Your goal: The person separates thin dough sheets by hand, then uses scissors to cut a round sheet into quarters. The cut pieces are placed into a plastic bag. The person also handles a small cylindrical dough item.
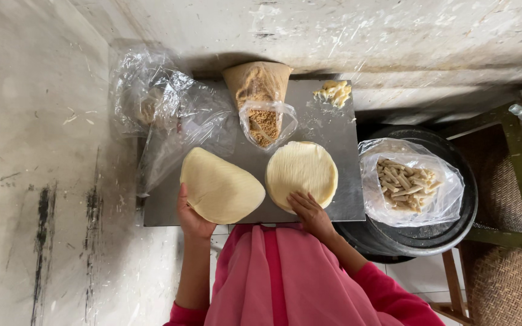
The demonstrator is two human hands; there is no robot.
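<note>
My left hand (191,218) holds up a pale round dough sheet (220,186), lifted and tilted above the metal tray (333,127). My right hand (310,212) rests fingers-down on the near edge of a stack of flat round dough sheets (301,172) lying on the tray. Behind them stands a clear bag of brown crumbly filling (263,115), open toward me. A small pile of pale rolled pieces (333,92) lies at the tray's far right corner.
Crumpled clear plastic bags (164,111) cover the tray's left side. At the right, a clear bag of finished pale rolls (407,184) sits on a dark round pan (454,232). A woven stool (505,284) stands at the far right. A worn wall runs behind.
</note>
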